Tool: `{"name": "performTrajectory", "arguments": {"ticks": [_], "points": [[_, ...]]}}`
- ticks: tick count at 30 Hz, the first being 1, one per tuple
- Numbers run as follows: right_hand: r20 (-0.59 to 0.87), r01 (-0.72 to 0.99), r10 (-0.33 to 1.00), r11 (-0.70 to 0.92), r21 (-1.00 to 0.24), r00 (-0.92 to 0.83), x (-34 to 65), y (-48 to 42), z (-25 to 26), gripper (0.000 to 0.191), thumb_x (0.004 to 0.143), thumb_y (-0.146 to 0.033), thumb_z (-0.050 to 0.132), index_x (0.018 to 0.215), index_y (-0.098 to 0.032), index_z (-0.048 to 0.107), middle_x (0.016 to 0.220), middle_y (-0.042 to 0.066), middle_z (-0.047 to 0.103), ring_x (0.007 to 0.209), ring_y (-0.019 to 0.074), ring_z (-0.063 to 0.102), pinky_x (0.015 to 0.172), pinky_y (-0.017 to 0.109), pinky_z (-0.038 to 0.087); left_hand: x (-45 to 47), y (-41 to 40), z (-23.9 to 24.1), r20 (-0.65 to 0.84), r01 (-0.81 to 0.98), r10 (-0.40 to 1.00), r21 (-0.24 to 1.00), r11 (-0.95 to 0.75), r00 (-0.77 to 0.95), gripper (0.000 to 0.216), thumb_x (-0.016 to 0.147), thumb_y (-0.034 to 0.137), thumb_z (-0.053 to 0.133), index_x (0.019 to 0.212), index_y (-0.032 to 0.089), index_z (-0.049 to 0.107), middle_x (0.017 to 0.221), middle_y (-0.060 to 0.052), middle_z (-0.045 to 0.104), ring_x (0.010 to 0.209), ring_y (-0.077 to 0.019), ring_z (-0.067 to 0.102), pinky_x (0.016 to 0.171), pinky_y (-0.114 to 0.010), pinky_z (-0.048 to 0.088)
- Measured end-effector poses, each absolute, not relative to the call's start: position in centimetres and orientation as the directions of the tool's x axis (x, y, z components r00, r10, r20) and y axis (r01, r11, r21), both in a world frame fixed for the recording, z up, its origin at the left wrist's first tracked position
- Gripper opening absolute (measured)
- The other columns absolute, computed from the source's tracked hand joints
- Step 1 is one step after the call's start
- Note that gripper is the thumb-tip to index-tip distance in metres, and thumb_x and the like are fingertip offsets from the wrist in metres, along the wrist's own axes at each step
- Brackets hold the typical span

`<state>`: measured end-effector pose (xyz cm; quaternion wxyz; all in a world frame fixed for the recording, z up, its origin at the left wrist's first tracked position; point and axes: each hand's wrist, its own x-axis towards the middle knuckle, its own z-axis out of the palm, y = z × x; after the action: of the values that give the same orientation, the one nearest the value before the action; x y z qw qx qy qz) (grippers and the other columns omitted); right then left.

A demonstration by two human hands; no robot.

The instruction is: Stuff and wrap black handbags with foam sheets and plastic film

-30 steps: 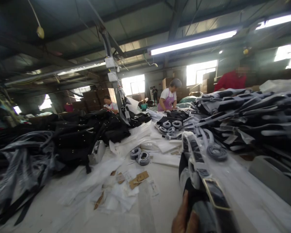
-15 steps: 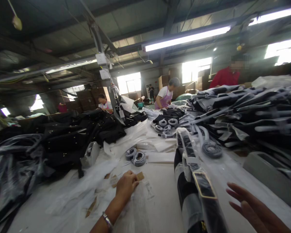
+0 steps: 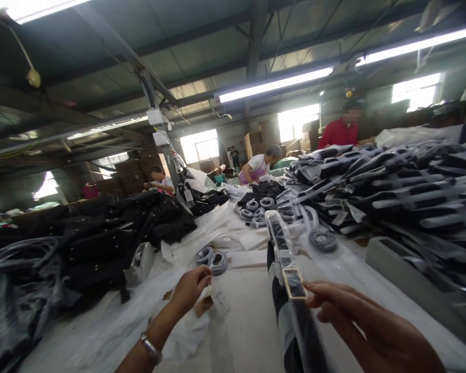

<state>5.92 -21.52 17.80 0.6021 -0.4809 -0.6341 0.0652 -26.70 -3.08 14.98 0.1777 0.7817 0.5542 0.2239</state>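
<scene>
Left hand [image 3: 190, 290] and right hand [image 3: 363, 321], both bare; a shiny, silver-coloured band [image 3: 151, 349] encircles the bare left forearm [image 3: 164, 323].

A wide, pale desk [image 3: 246, 316] carries everything here, its surface bare in a strip down the near middle. On its left side lie a heap of black bags [image 3: 104, 233] and, closer, a tangle of clear plastic wrap [image 3: 27, 285]. A grey-white holder [image 3: 141, 261] stands beside the bags. Brown card tags [image 3: 203, 306] are scattered among thin clear sheets left of the bare strip, and two grey coils [image 3: 219, 263] sit touching just beyond. A black plastic-wrapped bundle [image 3: 283, 305] lies lengthwise right of the strip. Farther right are another coil [image 3: 322, 240], a long grey case [image 3: 407, 282] and a high pile of black-and-white pieces [image 3: 396, 191].
</scene>
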Motion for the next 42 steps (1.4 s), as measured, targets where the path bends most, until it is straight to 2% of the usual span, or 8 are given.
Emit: {"name": "performTrajectory", "arguments": {"ticks": [6, 13, 18, 22, 28, 34, 38, 42], "points": [[0.729, 0.422, 0.665, 0.715, -0.557, -0.164, 2.6, -19.0, 24.2, 0.023, 0.095, -0.021, 0.058, 0.108, -0.028, 0.076, 0.109, 0.003, 0.077, 0.1, 0.019, 0.072, 0.089, 0.024, 0.057, -25.7, -6.5, 24.0, 0.236, 0.505, 0.928, 0.786, -0.357, 0.289, 0.022, 0.082, 0.038, 0.063, 0.092, 0.019, 0.07, 0.084, -0.001, 0.072, 0.084, -0.0192, 0.065, 0.08, -0.029, 0.047], [0.56, 0.384, 0.721, 0.692, -0.611, -0.408, -0.7, -15.3, 27.3, 0.062, 0.081, -0.007, 0.061, 0.141, -0.023, 0.056, 0.143, 0.009, 0.058, 0.133, 0.0262, 0.052, 0.113, 0.04, 0.039, -24.3, -11.0, 30.8, 0.248, 0.074, 0.93, 0.958, -0.277, 0.272, 0.016, 0.081, 0.032, 0.068, 0.091, 0.021, 0.069, 0.082, 0.002, 0.069, 0.084, -0.0146, 0.067, 0.089, -0.03, 0.051], [0.281, 0.152, 0.759, 0.444, -0.883, -0.588, -1.8, -14.9, 27.0, 0.037, 0.079, -0.014, 0.069, 0.115, -0.018, 0.074, 0.099, 0.004, 0.077, 0.089, 0.0201, 0.07, 0.079, 0.027, 0.054, -23.3, -13.2, 31.8, 0.23, -0.096, 0.924, 0.973, -0.211, 0.306, 0.018, 0.076, 0.029, 0.073, 0.092, 0.02, 0.07, 0.076, 0.001, 0.07, 0.073, -0.0124, 0.067, 0.078, -0.025, 0.056], [0.274, 0.079, 0.818, 0.361, -0.929, -0.506, -1.9, -16.0, 26.3, 0.014, 0.077, -0.014, 0.069, 0.087, -0.014, 0.079, 0.077, 0.001, 0.074, 0.069, 0.0134, 0.065, 0.063, 0.02, 0.049, -22.7, -14.7, 32.1, 0.206, -0.25, 0.949, 0.957, -0.145, 0.238, 0.019, 0.072, 0.021, 0.075, 0.09, 0.019, 0.072, 0.07, 0.001, 0.068, 0.07, -0.0126, 0.067, 0.073, -0.024, 0.058], [0.73, 0.445, 0.664, 0.709, -0.546, -0.162, 0.0, -17.0, 26.0, 0.039, 0.087, -0.01, 0.062, 0.125, -0.022, 0.066, 0.096, 0.004, 0.076, 0.082, 0.0193, 0.069, 0.078, 0.032, 0.055, -22.7, -14.6, 31.9, 0.271, -0.346, 0.955, 0.913, -0.215, 0.121, 0.019, 0.074, 0.016, 0.073, 0.093, 0.015, 0.072, 0.069, 0.001, 0.065, 0.068, -0.0118, 0.065, 0.072, -0.025, 0.061], [0.926, 0.734, 0.308, 0.677, -0.051, -0.22, 1.2, -17.6, 25.9, 0.045, 0.095, -0.003, 0.047, 0.133, -0.023, 0.059, 0.124, 0.004, 0.07, 0.103, 0.0233, 0.063, 0.089, 0.039, 0.054, -22.2, -15.0, 31.9, 0.226, -0.45, 0.967, 0.88, -0.152, 0.116, 0.025, 0.078, 0.004, 0.065, 0.1, 0.014, 0.072, 0.066, 0.003, 0.06, 0.06, -0.0073, 0.06, 0.06, -0.019, 0.058], [0.943, 0.736, 0.236, 0.677, 0.015, -0.237, 0.3, -18.3, 25.0, 0.059, 0.095, -0.001, 0.045, 0.149, -0.022, 0.041, 0.137, 0.004, 0.064, 0.105, 0.0212, 0.062, 0.088, 0.036, 0.055, -21.3, -16.1, 32.3, 0.222, -0.56, 0.975, 0.807, -0.185, -0.003, 0.026, 0.076, 0.001, 0.063, 0.095, 0.014, 0.074, 0.073, -0.003, 0.068, 0.071, -0.0125, 0.069, 0.07, -0.024, 0.062], [0.958, 0.674, 0.269, 0.727, -0.134, -0.1, -0.1, -18.7, 24.4, 0.066, 0.095, -0.005, 0.05, 0.154, -0.027, 0.031, 0.119, 0.001, 0.073, 0.096, 0.0182, 0.066, 0.083, 0.032, 0.057, -20.7, -16.9, 32.5, 0.293, -0.561, 0.955, 0.785, -0.264, -0.038, 0.024, 0.069, 0.011, 0.076, 0.092, 0.016, 0.075, 0.075, -0.001, 0.069, 0.071, -0.013, 0.069, 0.067, -0.021, 0.06]]}}
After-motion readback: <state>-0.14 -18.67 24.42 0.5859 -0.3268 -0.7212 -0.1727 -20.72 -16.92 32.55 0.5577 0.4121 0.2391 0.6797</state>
